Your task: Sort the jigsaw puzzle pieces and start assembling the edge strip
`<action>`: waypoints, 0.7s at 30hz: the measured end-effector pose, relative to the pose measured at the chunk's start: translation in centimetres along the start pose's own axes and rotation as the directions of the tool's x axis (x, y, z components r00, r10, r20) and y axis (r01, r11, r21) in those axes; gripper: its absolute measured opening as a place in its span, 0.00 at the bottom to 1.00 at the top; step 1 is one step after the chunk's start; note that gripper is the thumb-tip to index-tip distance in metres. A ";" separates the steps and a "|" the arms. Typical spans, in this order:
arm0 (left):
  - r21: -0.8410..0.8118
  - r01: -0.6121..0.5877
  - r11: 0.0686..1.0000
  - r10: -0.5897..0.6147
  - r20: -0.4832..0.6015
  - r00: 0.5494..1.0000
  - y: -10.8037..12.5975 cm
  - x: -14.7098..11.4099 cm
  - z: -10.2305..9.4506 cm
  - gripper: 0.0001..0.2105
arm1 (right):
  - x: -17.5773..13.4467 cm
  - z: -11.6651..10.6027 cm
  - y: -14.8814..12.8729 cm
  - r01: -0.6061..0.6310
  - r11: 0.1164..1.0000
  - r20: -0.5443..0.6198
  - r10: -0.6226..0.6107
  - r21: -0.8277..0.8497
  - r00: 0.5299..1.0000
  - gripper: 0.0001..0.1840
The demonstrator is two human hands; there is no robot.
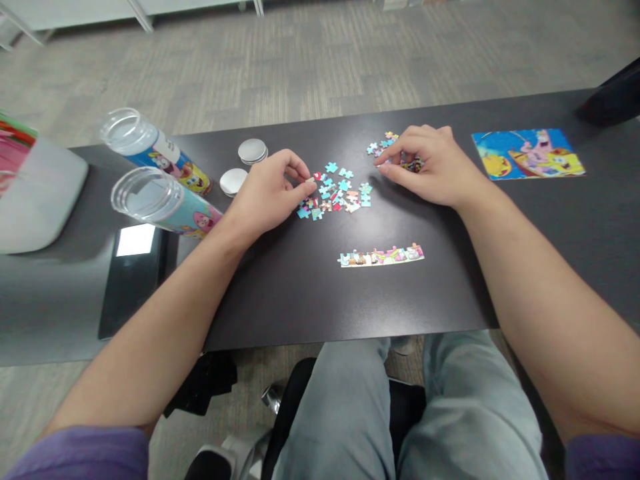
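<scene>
My left hand (pixel 273 190) is closed at the left edge of a loose heap of jigsaw pieces (pixel 333 190), mostly light blue with some red and white. A small pale puzzle piece (pixel 311 180) shows between its thumb and forefinger. Over a second pile of puzzle pieces (pixel 385 143) is my right hand (pixel 433 163), thumb and fingertips drawn together; what they pinch, if anything, is too small to make out. Part of that pile shows under the palm. Nearer to me lies a joined strip of puzzle pieces (pixel 381 257), straight edge toward me.
Two clear-topped cartoon tubes (pixel 160 150) (pixel 167 200) stand at the left beside round silvery lids (pixel 253 151). A black tablet-like device (pixel 133 287) and a white container (pixel 45 193) are farther left. A cartoon picture sheet (pixel 530 155) lies right, near a dark object (pixel 613 97).
</scene>
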State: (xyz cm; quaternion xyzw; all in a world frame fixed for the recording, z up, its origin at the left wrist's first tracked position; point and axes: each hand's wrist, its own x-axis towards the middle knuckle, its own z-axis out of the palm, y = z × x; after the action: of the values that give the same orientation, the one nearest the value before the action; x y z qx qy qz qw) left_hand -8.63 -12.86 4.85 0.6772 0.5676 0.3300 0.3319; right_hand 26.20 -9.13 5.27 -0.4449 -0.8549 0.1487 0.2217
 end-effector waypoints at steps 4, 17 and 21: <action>-0.132 0.030 0.991 -0.026 0.032 0.999 1.1 -0.1 0.0 0.12 | 0.0 0.1 0.0 -0.011 1.000 -0.011 0.011 0.015 1.000 0.25; -0.372 0.115 0.921 -0.075 0.121 0.990 2.8 -0.6 0.0 0.16 | 0.0 0.1 -0.2 -0.019 0.999 -0.023 0.019 0.032 1.000 0.25; -0.347 0.125 0.929 -0.082 0.138 0.987 3.4 -0.9 -0.1 0.15 | -0.1 0.0 -0.4 -0.008 1.000 -0.018 0.008 0.017 1.000 0.23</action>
State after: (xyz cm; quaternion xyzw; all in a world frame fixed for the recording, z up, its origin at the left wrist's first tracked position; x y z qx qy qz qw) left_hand -6.93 -14.21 7.68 0.5941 0.5127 0.3673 0.4993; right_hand 25.95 -9.43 5.45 -0.4477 -0.8498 0.1527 0.2327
